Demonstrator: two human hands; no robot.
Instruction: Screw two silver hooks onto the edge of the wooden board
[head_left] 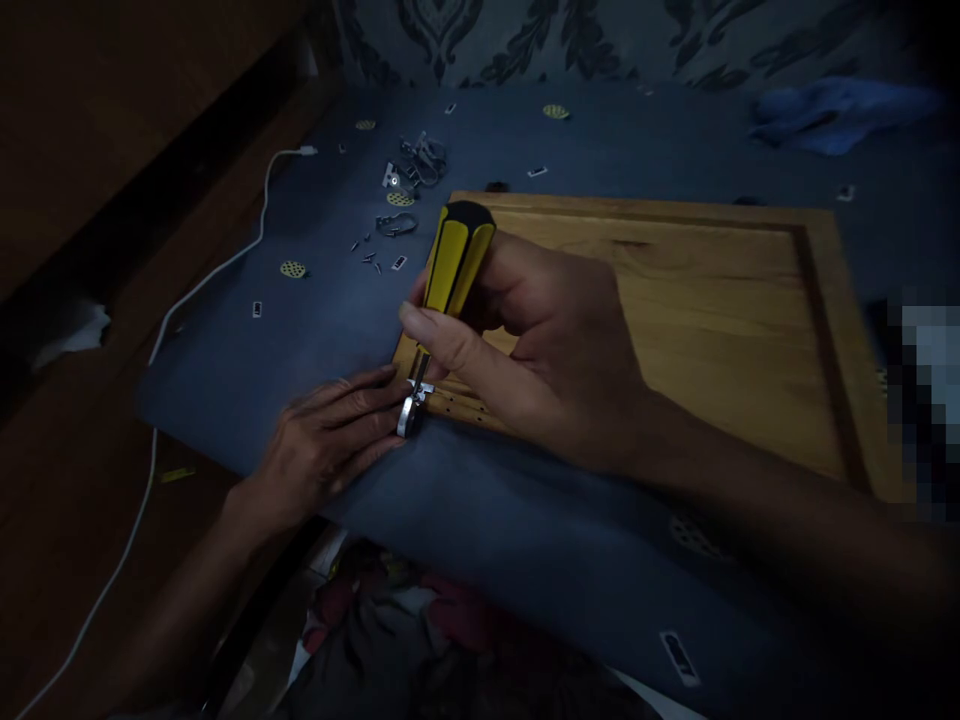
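Note:
A yellow-and-black screwdriver (454,255) stands tilted in my right hand (547,330), whose thumb and fingers are wrapped round its handle. Its shaft points down to a small shiny metal fitting (407,415) at the near left corner of a wooden board (675,300). From the left, my left hand (330,425) reaches to that corner, its fingertips closed against the fitting and the board's edge. The tip of the screwdriver and any screw under it are too small to make out. Small dark holes mark the board's near edge beside the fitting.
Beyond the board's left side lie several metal fittings (424,160) and small loose screws (369,260) on the blue patterned cloth (225,370). A white cable (214,270) runs along the left. At the back right sits a crumpled blue cloth (840,115).

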